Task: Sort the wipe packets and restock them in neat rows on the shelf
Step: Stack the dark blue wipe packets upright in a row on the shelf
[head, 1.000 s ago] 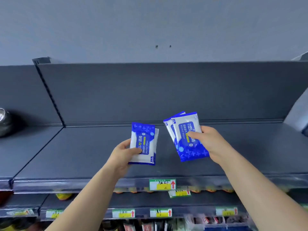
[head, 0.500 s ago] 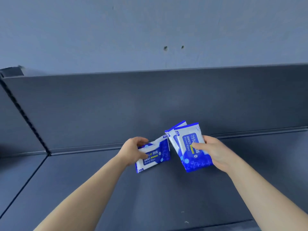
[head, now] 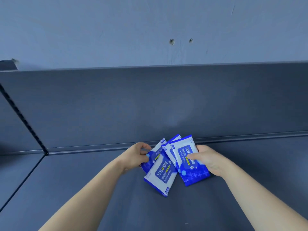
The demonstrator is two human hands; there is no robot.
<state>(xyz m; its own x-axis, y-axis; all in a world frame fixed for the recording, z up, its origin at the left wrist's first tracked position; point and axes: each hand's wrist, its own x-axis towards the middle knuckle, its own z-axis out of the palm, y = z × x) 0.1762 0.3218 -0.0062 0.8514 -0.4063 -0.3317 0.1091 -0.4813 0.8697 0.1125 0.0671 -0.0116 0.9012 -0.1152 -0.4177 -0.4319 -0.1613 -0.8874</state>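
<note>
Blue-and-white packets (head: 191, 175) fan out low over the shelf (head: 83, 189), near its back wall (head: 150, 105). The left hand (head: 136, 156) pinches one; the right hand (head: 209, 160) has its grip closed on two. Square edges to the wall, labels matching. Whether the front packet (head: 162, 175) lies down or is held, I cannot tell.

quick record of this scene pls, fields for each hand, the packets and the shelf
left hand: grips rear packet by its edge
right hand: pinches fanned pair, thumb on top
front packet: label up, overlaps rear packet; held or lying, cannot tell
packets visible: four, blue and white
shelf: dark grey, packets near its back edge
rows: none formed yet
</note>
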